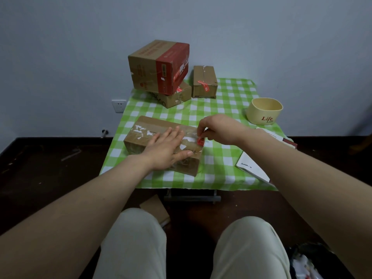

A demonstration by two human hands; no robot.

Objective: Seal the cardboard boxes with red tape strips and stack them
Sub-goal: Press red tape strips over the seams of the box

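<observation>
Fingers of the left hand (167, 151): straight and close together, pressed flat on top of the near cardboard box (141, 135), thumb out along its front edge.
Fingers of the right hand (218, 128): curled, with thumb and forefinger pinching the red tape strip (200, 141).
Red tape strip: at the right end of the near cardboard box's top, touching it.
Near cardboard box: lying skewed on the green checked tablecloth (221, 164), patched with clear tape and torn white label scraps.
Stack: a red-banded box (159, 65) sits askew on a flat box (177, 98) at the far left.
Small box (204, 81): just beside the stack, red strips on its front.
Beige Life cup (264, 111): far right.
Booklet (255, 164): at the right edge.
</observation>
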